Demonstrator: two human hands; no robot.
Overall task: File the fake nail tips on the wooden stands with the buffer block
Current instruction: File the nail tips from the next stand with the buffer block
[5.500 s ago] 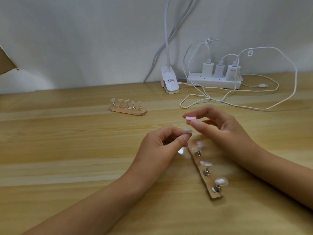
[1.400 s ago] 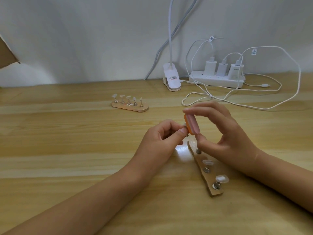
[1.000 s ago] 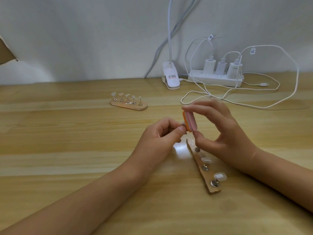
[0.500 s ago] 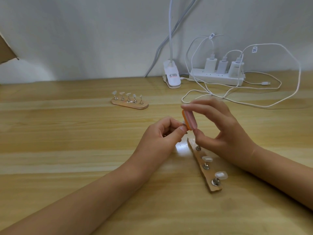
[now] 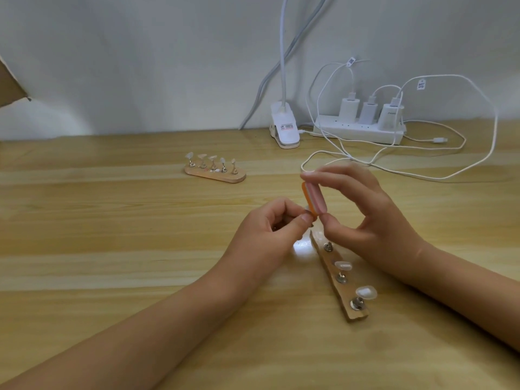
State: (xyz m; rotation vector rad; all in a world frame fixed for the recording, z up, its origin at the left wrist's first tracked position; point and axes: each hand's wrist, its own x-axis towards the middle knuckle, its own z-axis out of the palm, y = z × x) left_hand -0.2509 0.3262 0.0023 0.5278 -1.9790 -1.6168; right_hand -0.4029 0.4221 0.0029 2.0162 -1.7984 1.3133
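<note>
My right hand (image 5: 365,218) pinches a small pink and orange buffer block (image 5: 313,199) upright between forefinger and thumb. My left hand (image 5: 270,229) pinches a clear nail tip (image 5: 307,207) against the block's orange side; most of the tip is hidden by my fingers. Below both hands a wooden stand (image 5: 339,277) lies on the table with metal pegs and two clear tips (image 5: 343,265) showing on it. A second wooden stand (image 5: 215,173) with several tips sits farther back on the left.
A white clip lamp base (image 5: 284,128) and a white power strip (image 5: 360,130) with three chargers stand at the wall. White cables (image 5: 416,170) loop over the table behind my right hand. A cardboard corner (image 5: 9,85) shows at the left edge.
The buffer block was turned from flat to upright in my right hand since the oldest frame. Both hands stay together over the near stand, with only small shifts.
</note>
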